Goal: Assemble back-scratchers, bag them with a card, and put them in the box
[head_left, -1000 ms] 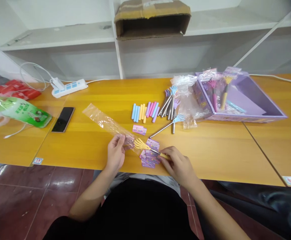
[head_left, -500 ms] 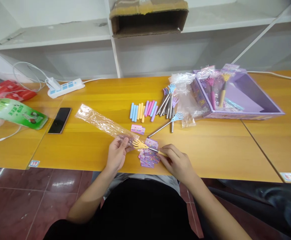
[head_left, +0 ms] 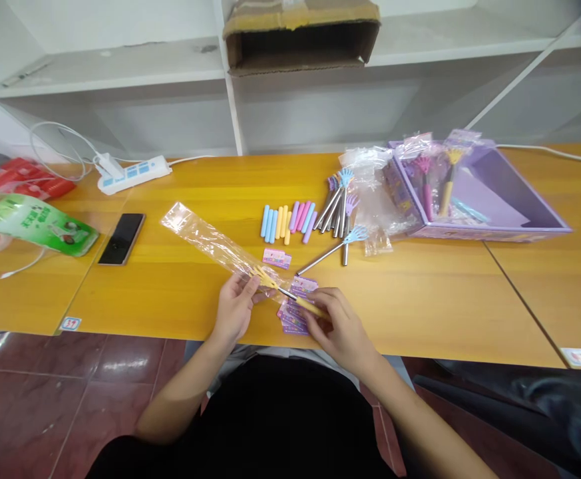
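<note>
My left hand (head_left: 236,303) pinches the open end of a long clear plastic bag (head_left: 205,241), which stretches away to the upper left. In my right hand (head_left: 343,326) is the yellow handle of a back scratcher (head_left: 290,293); its yellow claw-shaped head lies inside the bag's mouth, while the metal rod and handle stick out. Under it lie several small purple cards (head_left: 294,324). Just beyond, a blue-headed back scratcher (head_left: 333,249) without a coloured grip rests on the table, beside a pile of similar metal ones (head_left: 337,206). Loose coloured grips (head_left: 284,223) lie in a row.
On the right stands a purple box (head_left: 494,229) holding bagged back scratchers, with clear bags (head_left: 373,199) piled against its left side. To the left are a phone (head_left: 122,238), a green bottle (head_left: 40,223) and a power strip (head_left: 134,174). A cardboard box (head_left: 300,40) sits on the shelf.
My right hand has moved left, pushing the yellow head of the back scratcher further into the bag. My left hand stays at the bag's mouth.
</note>
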### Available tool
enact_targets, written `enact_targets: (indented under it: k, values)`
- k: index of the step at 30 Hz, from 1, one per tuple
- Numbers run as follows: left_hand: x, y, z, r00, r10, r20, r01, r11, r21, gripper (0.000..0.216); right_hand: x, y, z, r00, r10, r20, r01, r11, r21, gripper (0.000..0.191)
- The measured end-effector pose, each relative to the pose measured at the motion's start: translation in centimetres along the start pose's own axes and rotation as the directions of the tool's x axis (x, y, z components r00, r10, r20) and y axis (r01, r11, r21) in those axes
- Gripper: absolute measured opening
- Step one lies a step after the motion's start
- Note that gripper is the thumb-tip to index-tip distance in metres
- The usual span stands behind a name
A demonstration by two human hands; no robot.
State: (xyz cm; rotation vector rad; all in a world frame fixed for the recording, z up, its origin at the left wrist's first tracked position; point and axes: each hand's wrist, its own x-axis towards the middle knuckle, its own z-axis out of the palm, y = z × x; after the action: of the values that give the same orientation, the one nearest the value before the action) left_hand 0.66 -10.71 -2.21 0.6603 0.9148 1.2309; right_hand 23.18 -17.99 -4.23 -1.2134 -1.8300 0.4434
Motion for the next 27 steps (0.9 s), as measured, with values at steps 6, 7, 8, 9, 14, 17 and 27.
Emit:
enact_targets:
  k: [6,7,8,9,14,17,27]
  values:
    - [0.5,0.6,-0.5,0.995,0.017,-0.102,-0.028,0.994,-0.109,0.041,-0.4,0.3,-1.2,0.991,0.129,-0.02,-0.11,0.91,0.4,0.025]
    - [0.6,0.7,-0.6,0.994,0.008,-0.108,-0.022,0.992,-0.123,0.042,-0.5,0.4,-1.3,0.989,0.146,-0.025,-0.118,0.881,0.459,0.024]
    - [0.6,0.7,-0.6,0.994,-0.002,-0.107,-0.013,0.991,-0.131,0.043,-0.5,0.5,-1.3,0.987,0.157,-0.028,-0.122,0.858,0.5,0.023]
    - [0.6,0.7,-0.6,0.995,-0.013,-0.098,0.0,0.991,-0.133,0.043,-0.5,0.5,-1.4,0.986,0.163,-0.032,-0.123,0.844,0.522,0.023]
    - [0.2,0.7,-0.2,0.997,-0.074,-0.008,0.073,0.994,-0.077,0.045,-0.5,0.6,-1.3,0.987,0.163,-0.017,-0.131,0.851,0.509,0.017]
    - [-0.1,0.6,-0.1,0.994,-0.104,0.027,0.105,0.994,-0.024,0.046,-0.4,0.6,-1.3,0.993,0.122,-0.002,-0.108,0.888,0.448,0.014]
    - [-0.9,0.1,0.0,0.904,-0.276,0.326,0.197,0.946,0.257,0.044,0.1,0.4,-0.5,0.986,0.164,0.023,-0.159,0.904,0.397,0.03]
